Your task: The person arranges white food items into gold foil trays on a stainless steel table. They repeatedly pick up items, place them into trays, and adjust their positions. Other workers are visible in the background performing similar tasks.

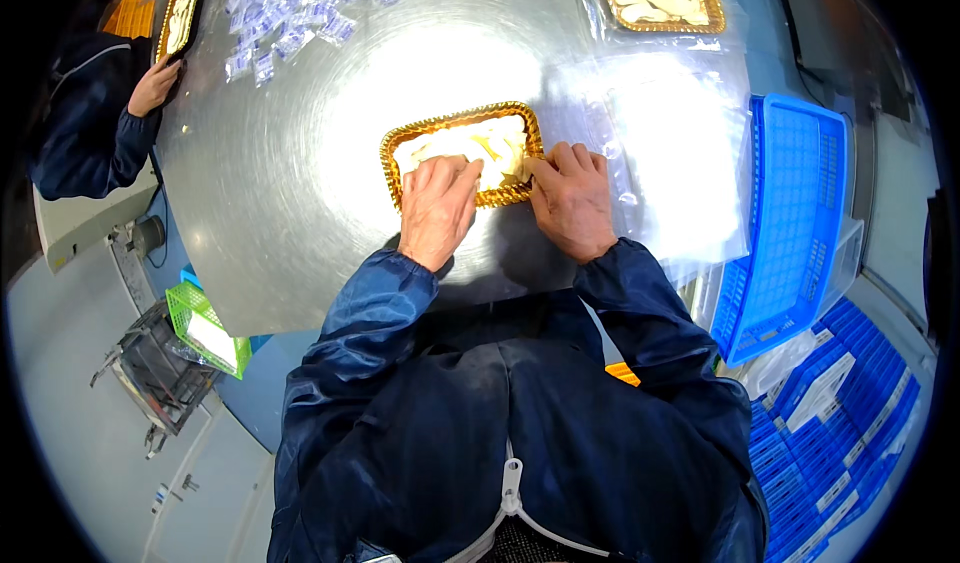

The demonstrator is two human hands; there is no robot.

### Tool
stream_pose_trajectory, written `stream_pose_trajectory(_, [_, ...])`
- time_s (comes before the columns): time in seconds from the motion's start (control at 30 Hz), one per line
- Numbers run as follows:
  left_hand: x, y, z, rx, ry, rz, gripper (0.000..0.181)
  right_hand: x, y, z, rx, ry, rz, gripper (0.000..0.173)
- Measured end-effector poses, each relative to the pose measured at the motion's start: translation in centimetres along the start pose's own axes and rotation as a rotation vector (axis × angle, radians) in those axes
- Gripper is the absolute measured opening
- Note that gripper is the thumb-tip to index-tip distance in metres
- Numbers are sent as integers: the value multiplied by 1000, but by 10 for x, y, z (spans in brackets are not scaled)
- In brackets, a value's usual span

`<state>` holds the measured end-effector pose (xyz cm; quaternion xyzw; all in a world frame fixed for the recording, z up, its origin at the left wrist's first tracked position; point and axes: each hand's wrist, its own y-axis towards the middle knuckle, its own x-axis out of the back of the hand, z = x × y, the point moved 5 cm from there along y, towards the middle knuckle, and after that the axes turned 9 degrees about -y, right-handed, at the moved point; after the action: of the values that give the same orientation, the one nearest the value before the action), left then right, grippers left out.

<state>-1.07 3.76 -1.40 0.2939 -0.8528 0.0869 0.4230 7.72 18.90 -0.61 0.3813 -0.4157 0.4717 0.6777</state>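
A gold-rimmed rectangular tray (459,117) lies on the metal table (285,210) before me, filled with pale, flat food pieces (504,143). My left hand (437,207) is over the tray's near left part, its fingertips curled onto the pieces; whether they pinch one is hidden. At the tray's right end is my right hand (574,199), thumb and index finger closed at the rim beside a pale piece; what exactly they grip is unclear. Glare washes out part of the food and table.
Clear plastic bags (675,165) lie right of the tray. Small printed sachets (289,12) are heaped at the far left. Another filled tray (660,29) stands at the far right. A blue crate (799,225) is beside the table. A co-worker's hand (154,87) touches a tray (180,19) at left.
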Motion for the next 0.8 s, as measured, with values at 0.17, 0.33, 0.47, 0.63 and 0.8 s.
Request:
stream_pose_trajectory(0.17, [-1,2,0,-20,-15,-33,32,3,3,0,47,14,-9,21])
stream_pose_trajectory(0.33, [3,12,3,35,-29,-115,28,-2,22,3,38,-13,-75,16])
stream_pose_trajectory(0.47, [11,10,12,88,-45,-172,27,-17,36,13,38,-83,-30,16])
stream_pose_trajectory(0.63, [26,11,31,212,-130,-235,24,-19,41,15,59,-108,-23,17])
stream_pose_trajectory(0.8, [35,-3,39,224,-80,-231,19,-14,33,31,155,-25,-25,18])
